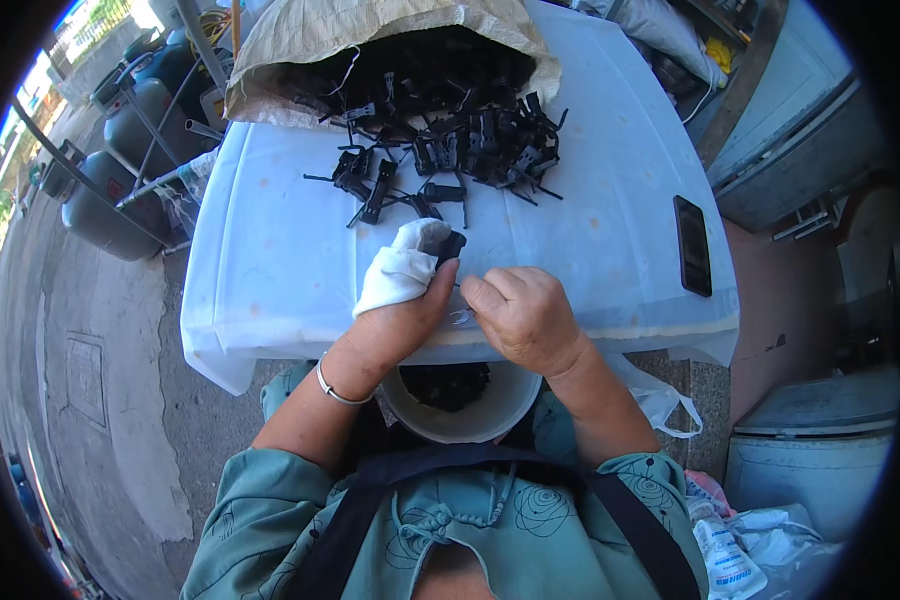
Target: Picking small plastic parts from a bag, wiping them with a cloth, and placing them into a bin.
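Observation:
My left hand (400, 300), its fingers wrapped in white cloth, pinches a small black plastic part (451, 246) above the table's near edge. My right hand (520, 315) is closed just right of it, fingertips meeting near the left thumb; whatever it grips is too small to tell. A heap of black plastic parts (450, 140) spills from a tan woven sack (310, 40) onto the white-covered table (270, 260). A white bucket (460, 405) with dark parts inside sits in my lap below the hands.
A black phone (692, 245) lies at the table's right. Grey gas cylinders (110, 200) and metal poles stand to the left on concrete. White plastic bags (740, 540) and a grey-white box (810, 450) sit at lower right.

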{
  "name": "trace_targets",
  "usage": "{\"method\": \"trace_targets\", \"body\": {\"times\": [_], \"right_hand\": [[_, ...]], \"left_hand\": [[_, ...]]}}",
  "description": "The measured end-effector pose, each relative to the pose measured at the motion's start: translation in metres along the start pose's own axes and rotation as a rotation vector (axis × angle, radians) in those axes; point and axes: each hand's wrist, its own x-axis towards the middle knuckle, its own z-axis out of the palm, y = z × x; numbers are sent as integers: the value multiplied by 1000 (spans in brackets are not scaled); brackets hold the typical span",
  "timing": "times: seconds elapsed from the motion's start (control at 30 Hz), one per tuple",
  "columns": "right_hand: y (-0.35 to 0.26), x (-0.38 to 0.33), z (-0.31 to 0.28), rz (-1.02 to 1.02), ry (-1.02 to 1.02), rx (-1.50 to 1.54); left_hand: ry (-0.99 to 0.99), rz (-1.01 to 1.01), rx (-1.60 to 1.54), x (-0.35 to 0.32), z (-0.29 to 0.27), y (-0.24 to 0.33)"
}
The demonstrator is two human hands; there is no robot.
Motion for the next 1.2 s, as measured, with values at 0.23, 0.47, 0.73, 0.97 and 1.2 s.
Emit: {"method": "trace_targets", "body": {"times": [0.23, 0.47, 0.73, 0.97, 1.2], "right_hand": [[1, -2, 4, 571, 187, 709], [7, -2, -3, 658, -30, 970], [-3, -1, 11, 511, 46, 608], [4, -4, 17, 479, 42, 742], [14, -6, 3, 477, -194, 549]], "left_hand": [[-365, -172, -446, -1, -4, 6], [-305, -231, -499, -5, -5, 5], [-201, -9, -261, -6, -2, 1], [-151, -61, -331, -10, 1, 0], [-170, -213, -573, -2, -10, -2]]}}
